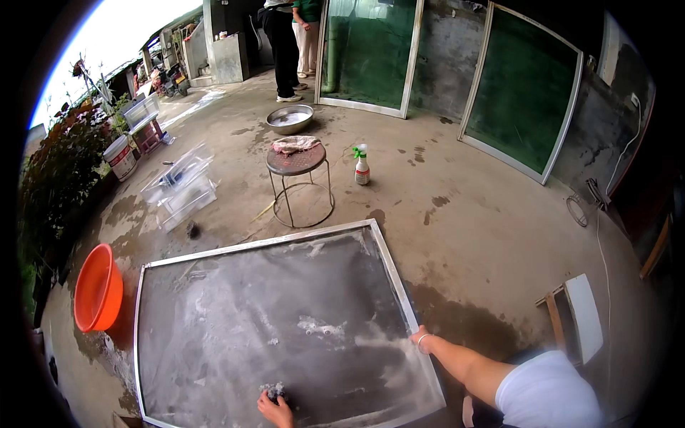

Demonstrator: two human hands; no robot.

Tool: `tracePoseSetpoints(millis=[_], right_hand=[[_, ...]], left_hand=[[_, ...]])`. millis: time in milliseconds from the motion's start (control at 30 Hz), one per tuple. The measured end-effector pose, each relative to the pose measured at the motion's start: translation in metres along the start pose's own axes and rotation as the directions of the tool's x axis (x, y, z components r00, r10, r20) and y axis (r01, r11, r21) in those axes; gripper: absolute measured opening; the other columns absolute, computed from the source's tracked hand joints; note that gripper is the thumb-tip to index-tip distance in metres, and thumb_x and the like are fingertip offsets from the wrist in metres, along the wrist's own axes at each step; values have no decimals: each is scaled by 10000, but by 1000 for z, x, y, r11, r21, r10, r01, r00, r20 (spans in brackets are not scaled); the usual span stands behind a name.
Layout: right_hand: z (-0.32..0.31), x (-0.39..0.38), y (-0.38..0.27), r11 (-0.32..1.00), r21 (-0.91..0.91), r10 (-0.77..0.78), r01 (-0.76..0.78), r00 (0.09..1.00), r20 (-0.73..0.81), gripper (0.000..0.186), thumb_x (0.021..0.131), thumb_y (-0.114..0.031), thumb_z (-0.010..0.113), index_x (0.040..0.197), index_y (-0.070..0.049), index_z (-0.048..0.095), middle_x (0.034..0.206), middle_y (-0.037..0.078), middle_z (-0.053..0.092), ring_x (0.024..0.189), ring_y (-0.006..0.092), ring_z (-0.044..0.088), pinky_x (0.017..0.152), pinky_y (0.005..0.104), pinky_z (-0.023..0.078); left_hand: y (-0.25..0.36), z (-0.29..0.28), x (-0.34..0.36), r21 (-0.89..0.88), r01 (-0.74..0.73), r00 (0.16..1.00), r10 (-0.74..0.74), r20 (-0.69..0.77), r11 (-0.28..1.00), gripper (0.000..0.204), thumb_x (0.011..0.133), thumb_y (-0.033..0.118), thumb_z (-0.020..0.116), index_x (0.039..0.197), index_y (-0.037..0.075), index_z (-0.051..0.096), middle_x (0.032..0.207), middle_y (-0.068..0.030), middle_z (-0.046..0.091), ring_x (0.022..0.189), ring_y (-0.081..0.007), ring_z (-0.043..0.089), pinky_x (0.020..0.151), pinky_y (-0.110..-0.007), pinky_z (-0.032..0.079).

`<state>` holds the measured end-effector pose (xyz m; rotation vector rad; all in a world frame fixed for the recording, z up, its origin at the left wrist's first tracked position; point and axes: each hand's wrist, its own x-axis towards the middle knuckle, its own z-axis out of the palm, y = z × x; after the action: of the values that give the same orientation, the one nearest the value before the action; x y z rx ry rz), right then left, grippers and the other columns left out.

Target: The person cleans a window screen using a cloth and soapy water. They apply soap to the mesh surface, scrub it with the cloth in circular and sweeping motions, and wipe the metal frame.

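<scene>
A screen panel [214,342] in a pale metal frame lies low in front of me, with soapy white smears on its dark mesh. My left hand [275,409] is closed on a dark scrubber [275,391] covered in foam, pressed against the lower middle of the mesh. My right hand [421,335] grips the right side of the frame [399,294].
Around me are an orange basin [98,289], clear plastic bins [178,185], a stool [296,162] with a cloth, a spray bottle [361,167] and a metal basin [289,127]. Two people [282,53] stand beside leaning glass panels [521,93]. A white board [584,314] lies at right.
</scene>
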<state>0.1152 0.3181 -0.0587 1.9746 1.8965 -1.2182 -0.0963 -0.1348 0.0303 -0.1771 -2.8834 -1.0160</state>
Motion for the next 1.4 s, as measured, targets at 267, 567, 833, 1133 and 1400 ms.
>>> tracePoseSetpoints(millis=[267,567,833,1133,1400], right_hand=[[-18,-21,-19,995,-92,37,-32,998,53,654,793,-218,625,1322,-74,269,1334,191,407,1227,315,436,954,468,397],[-12,-27,-16,982,-152,133,-114,983,126,725,816,-229,591,1398,-132,169,1400,161,346,1281,311,380,1006,478,348],[-31,0,-10,999,-24,-21,21,999,32,608,829,-222,603,1289,-104,223,1270,220,406,1135,343,468,850,536,437],[-21,-25,-2,988,68,-140,135,988,61,427,872,-202,588,1181,-62,327,1145,159,480,1041,287,479,891,451,400],[-23,-38,-16,993,93,-79,70,991,105,468,857,-191,597,1183,-32,302,1171,181,451,1051,285,471,889,438,413]], left_hand=[[21,12,-25,126,-37,998,43,-47,991,444,679,127,685,1096,61,546,1086,-193,540,1007,-393,518,877,-450,416],[63,40,-99,-101,-188,969,201,143,977,386,697,74,635,1073,48,551,1069,-215,544,996,-405,509,867,-459,409],[89,69,-68,-93,-489,837,497,229,867,370,669,28,603,1025,126,585,1035,-95,548,955,-285,530,791,-396,428],[-28,21,38,205,-5,956,65,-287,979,282,709,21,627,989,16,598,1071,-130,578,1013,-318,520,885,-413,405],[133,123,-76,-479,-471,731,632,257,741,325,640,-34,619,947,64,578,1043,-76,575,1007,-282,534,844,-369,476]])
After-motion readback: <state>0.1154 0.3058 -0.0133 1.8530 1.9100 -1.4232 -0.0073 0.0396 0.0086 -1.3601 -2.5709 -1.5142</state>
